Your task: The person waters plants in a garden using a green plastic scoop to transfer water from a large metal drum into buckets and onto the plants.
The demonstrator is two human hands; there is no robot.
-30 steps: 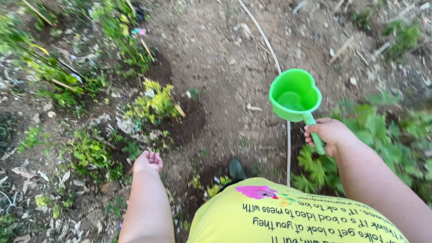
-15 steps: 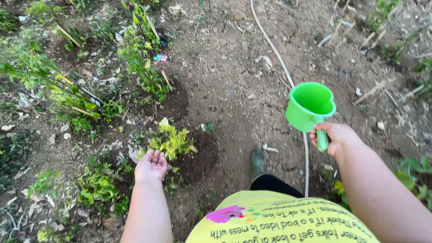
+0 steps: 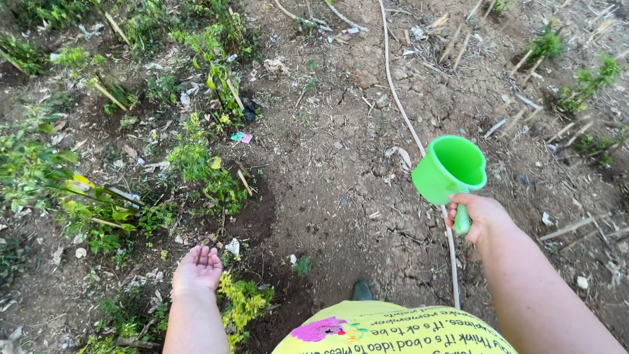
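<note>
A green plastic scoop (image 3: 450,168) is gripped by its handle in the closed right hand (image 3: 480,216), above bare soil (image 3: 341,196) near a thin hose (image 3: 401,111). The left hand (image 3: 196,269) is held open, empty, just beside a yellow-green plant (image 3: 244,303), perhaps touching it.

One green scoop (image 3: 449,169), two hands. One thin hose (image 3: 401,108) just left of the scoop, one dark boot toe (image 3: 362,290) below it.

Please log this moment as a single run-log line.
right hand: holds green scoop by handle, upright | left hand: open, empty, beside yellow-green plant | ground: dark wet soil patch
</note>
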